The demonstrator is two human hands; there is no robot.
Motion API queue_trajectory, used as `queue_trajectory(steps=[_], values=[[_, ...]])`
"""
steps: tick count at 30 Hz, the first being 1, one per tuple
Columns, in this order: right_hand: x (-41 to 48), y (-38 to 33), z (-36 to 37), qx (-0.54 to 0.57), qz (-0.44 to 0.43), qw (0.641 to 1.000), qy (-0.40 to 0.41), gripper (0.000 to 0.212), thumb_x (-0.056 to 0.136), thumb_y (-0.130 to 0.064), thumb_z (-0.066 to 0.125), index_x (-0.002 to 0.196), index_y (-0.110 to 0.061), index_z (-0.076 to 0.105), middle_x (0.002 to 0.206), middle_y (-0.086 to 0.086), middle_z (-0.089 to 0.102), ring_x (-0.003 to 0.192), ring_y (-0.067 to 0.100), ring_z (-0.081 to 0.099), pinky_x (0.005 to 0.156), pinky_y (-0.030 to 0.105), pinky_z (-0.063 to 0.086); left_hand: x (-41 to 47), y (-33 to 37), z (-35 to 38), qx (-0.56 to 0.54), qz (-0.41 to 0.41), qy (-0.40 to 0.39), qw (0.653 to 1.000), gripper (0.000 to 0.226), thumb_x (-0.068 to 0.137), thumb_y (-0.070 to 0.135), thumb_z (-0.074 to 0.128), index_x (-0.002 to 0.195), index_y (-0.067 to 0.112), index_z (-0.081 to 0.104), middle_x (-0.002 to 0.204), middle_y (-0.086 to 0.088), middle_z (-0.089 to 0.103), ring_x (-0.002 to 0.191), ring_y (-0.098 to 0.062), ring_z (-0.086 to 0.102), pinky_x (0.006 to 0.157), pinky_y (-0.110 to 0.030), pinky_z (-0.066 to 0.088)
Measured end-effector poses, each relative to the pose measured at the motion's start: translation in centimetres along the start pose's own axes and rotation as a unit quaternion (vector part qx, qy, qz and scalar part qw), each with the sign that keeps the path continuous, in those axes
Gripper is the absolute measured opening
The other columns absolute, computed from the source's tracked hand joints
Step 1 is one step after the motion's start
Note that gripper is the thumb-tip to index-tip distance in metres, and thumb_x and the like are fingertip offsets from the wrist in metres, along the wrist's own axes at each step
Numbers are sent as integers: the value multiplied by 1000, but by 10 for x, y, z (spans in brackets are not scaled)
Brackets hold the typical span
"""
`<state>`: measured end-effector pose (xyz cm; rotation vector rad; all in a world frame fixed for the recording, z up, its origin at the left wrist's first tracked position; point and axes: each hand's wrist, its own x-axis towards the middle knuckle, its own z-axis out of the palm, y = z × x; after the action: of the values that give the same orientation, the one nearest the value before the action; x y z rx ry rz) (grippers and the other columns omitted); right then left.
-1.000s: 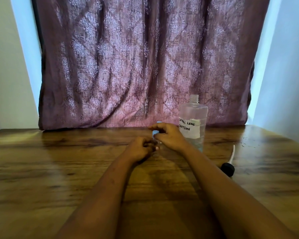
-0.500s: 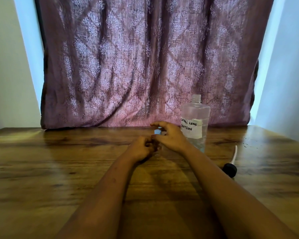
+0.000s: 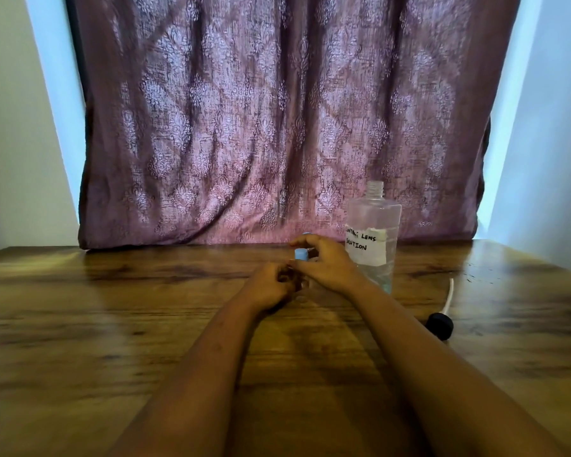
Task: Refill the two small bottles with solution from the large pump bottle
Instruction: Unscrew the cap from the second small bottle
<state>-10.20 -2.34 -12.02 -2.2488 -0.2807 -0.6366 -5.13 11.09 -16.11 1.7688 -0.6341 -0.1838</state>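
A small bottle with a light blue cap (image 3: 300, 254) stands mid-table between my hands. My left hand (image 3: 268, 286) curls around its lower body, which the fingers hide. My right hand (image 3: 327, 264) arches over the top, with fingertips pinching the blue cap. A second sliver of blue (image 3: 307, 233) peeks out just behind my right index finger; what it belongs to cannot be made out. The large clear bottle (image 3: 373, 212), labelled "contact lens solution", stands uncapped right behind my right hand, partly filled. Its black pump head with a white tube (image 3: 439, 324) lies on the table to the right.
The wooden table (image 3: 112, 324) runs to a purple patterned curtain (image 3: 277, 127) at the back. Small drops or specks (image 3: 475, 273) mark the wood at the right. Pale walls stand on both sides.
Both hands stay on the small bottle. My right hand's fingers have shifted a little on the cap, which shows more plainly now. The large bottle and pump have not moved.
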Motion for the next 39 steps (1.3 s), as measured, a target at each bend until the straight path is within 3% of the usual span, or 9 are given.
queue_trajectory(steps=[3, 7, 12, 19, 23, 26, 30, 33, 39], values=[[1, 1, 0, -17, -15, 1000, 12, 26, 78, -13, 70, 103, -8, 63, 107, 6, 64, 85, 12, 56, 64, 2, 43, -1, 1, -1, -2, 5, -8, 1000, 11, 80, 14, 72, 89, 20, 71, 88, -14, 70, 78, -28, 60, 75, -49, 50], [0, -3, -2, 17, -11, 1000, -11, 28, 77, 2, 59, 102, -11, 64, 108, 3, 63, 96, 15, 58, 77, 17, 50, 0, 0, 0, -12, 3, -18, 1000, 12, 83, 6, 68, 91, 14, 71, 83, -10, 69, 80, -29, 58, 77, -52, 49], [0, -4, -1, 4, -16, 1000, 13, 32, 82, -10, 64, 113, -13, 60, 107, -3, 58, 92, 9, 55, 69, 5, 43, 1, -1, 0, -9, -9, -2, 1000, 14, 72, 18, 76, 86, 17, 73, 99, -20, 71, 98, -40, 66, 93, -58, 50], [3, 3, -1, -18, -14, 1000, 7, 18, 82, -6, 65, 99, -9, 64, 106, 8, 65, 92, 15, 59, 73, 10, 44, -1, 2, 1, -3, -8, -7, 1000, 11, 85, 8, 69, 88, 18, 68, 68, 2, 65, 48, -9, 52, 54, -25, 41], [4, -1, -5, 58, -24, 996, 64, 20, 83, -7, 65, 103, -7, 63, 102, 4, 63, 91, 11, 56, 75, 5, 45, -2, 4, 1, -20, -20, -13, 1000, 15, 84, 9, 70, 96, 18, 68, 89, -8, 71, 76, -25, 69, 75, -45, 58], [4, -1, -9, 106, -26, 989, 101, 19, 82, -11, 67, 100, -8, 64, 98, 4, 63, 86, 10, 57, 72, 4, 45, -4, 7, 0, -15, -25, -8, 1000, 15, 83, 11, 71, 93, 22, 68, 105, -16, 71, 101, -38, 67, 92, -53, 52], [3, 1, -12, 167, -13, 979, 113, 19, 78, -5, 70, 93, -13, 61, 98, 6, 63, 93, 19, 61, 83, 22, 52, -7, 11, 0, -19, -22, -15, 999, 15, 84, 11, 70, 95, 20, 67, 98, -13, 70, 80, -28, 65, 71, -38, 52], [4, 1, -12, 207, 0, 970, 124, 21, 79, -2, 68, 95, -13, 59, 101, 9, 62, 98, 24, 62, 87, 32, 53, -12, 15, 0, -42, -18, -26, 999, 20, 81, 3, 72, 96, 15, 67, 94, -7, 70, 91, -27, 67, 85, -42, 54], [3, -2, -10, 200, -19, 971, 131, 22, 86, -11, 62, 108, -8, 63, 102, 5, 66, 94, 12, 63, 86, 22, 52, -6, 30, -9, -61, 88, 131, 986, 35, 86, 12, 66, 121, 7, 60, 91, 4, 66, 81, -6, 65, 63, -7, 51]])
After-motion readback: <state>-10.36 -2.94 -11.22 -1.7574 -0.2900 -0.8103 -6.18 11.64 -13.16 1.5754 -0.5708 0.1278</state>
